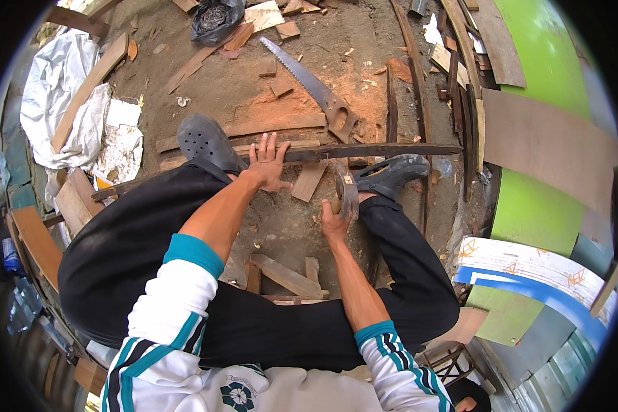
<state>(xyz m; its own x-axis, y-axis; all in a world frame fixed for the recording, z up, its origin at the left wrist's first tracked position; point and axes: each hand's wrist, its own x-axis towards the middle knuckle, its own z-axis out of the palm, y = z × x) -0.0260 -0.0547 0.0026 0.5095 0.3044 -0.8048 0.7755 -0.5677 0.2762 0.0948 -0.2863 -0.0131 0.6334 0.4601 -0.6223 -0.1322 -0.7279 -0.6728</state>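
My left hand point(268, 165) lies with fingers spread over a long dark wooden strip point(384, 150) that runs across in front of me. Its fingertips rest on the wood and the thumb points right. My right hand point(334, 223) is closed around the handle of a hammer point(349, 198), whose metal head stands just on the near side of the strip. Between the hands, a short board offcut point(310, 180) lies against the strip's near edge. Beyond the strip, a handsaw point(316, 88) with a wooden handle lies on the ground among orange sawdust.
My feet in dark clogs point(209, 141) flank the work. Several wood scraps point(288, 276) lie near my legs. White sacking point(58, 96) is at the left, a black plastic bag point(216, 20) at the far side. Long timbers point(412, 62) and green panels point(535, 213) line the right.
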